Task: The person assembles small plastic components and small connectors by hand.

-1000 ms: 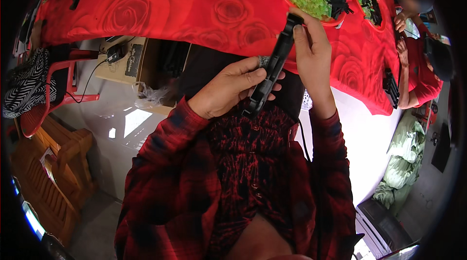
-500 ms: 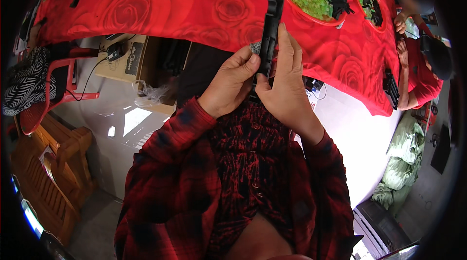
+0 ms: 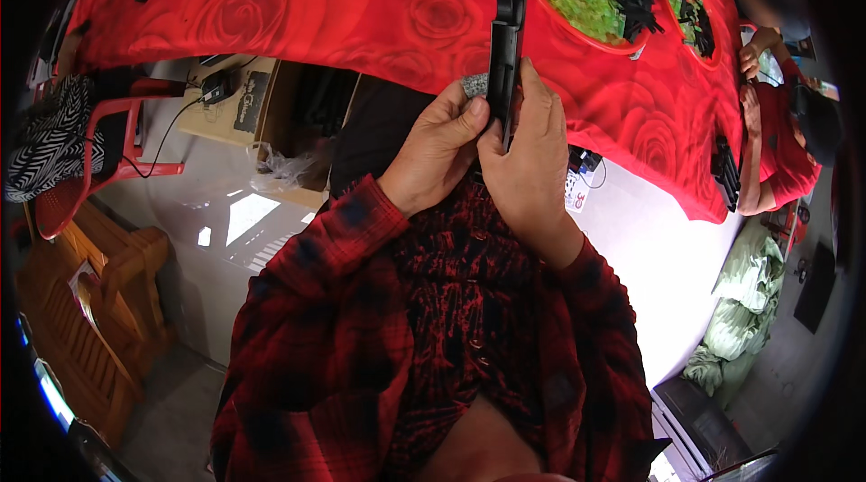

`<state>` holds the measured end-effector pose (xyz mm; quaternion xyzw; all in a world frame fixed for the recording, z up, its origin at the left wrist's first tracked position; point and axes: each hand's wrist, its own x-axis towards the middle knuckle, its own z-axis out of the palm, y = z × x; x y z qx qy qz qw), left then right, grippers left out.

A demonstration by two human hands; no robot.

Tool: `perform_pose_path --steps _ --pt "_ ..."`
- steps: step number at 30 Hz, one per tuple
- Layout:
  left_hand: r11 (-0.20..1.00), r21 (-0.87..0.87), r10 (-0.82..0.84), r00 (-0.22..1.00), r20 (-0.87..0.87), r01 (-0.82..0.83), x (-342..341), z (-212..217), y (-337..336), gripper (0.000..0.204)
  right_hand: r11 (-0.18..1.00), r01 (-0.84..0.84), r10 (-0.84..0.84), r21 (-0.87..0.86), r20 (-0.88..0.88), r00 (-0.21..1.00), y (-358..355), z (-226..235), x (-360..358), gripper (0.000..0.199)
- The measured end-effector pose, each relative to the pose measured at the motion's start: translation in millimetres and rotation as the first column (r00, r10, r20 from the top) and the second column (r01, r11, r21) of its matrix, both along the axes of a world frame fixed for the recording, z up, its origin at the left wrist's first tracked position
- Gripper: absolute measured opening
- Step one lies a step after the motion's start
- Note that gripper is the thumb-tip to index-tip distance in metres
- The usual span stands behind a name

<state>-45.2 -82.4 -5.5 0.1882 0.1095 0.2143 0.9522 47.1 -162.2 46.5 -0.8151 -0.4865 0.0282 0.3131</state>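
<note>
Upright between my hands stands a long, narrow black plastic piece [image 3: 506, 40] with a recessed channel and a rounded seat near its upper end. My left hand [image 3: 431, 156] is closed on its left side, the thumb pressed near the edge. A grey speckled patch [image 3: 474, 85] shows at the left fingers beside the piece; what it is I cannot tell. My right hand [image 3: 532, 162] closes on the piece from the right, with fingers along its side and thumb near the left thumb. The hands hide the piece's lower part.
A red rose-patterned tablecloth [image 3: 361, 22] covers the table ahead. Orange-rimmed basins [image 3: 577, 31] hold light-green and black pieces. A cardboard box [image 3: 271, 121] stands below at left, near a red plastic chair [image 3: 90, 148] and wooden chair [image 3: 99, 302]. Another person [image 3: 785, 139] works at far right.
My right fingers have slid slightly down the black piece, and the right thumb has come up closer to the left thumb. Both hands still hold the piece.
</note>
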Motion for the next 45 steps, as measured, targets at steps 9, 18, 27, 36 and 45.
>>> perform_pose_path --steps 9,18,27,36,45 --pt "1.0 0.015 -0.001 1.0 -0.004 0.001 -0.3 -4.1 -0.7 0.029 0.997 -0.009 0.005 0.079 0.052 0.999 -4.2 -7.8 3.2 0.056" --pt "0.999 0.045 0.03 1.0 0.002 -0.03 1.2 -10.8 -0.3 0.027 0.986 -0.074 0.041 0.146 0.215 0.976 -3.3 -13.2 5.5 0.043" --pt "0.997 0.042 0.072 0.99 -0.121 -0.068 1.4 2.1 -3.4 0.022 0.996 -0.064 0.05 0.064 0.206 0.977 0.0 -15.1 7.0 0.042" --pt "0.939 0.328 0.198 0.944 -0.264 -0.106 5.1 10.4 2.6 0.02 0.996 -0.084 0.087 0.028 -0.147 0.985 4.8 -14.1 0.2 0.056" --pt "0.728 0.681 0.358 0.804 -0.475 0.079 9.0 14.4 8.5 0.011 0.983 -0.142 0.184 0.118 -0.695 0.695 -1.2 -28.3 23.2 0.07"
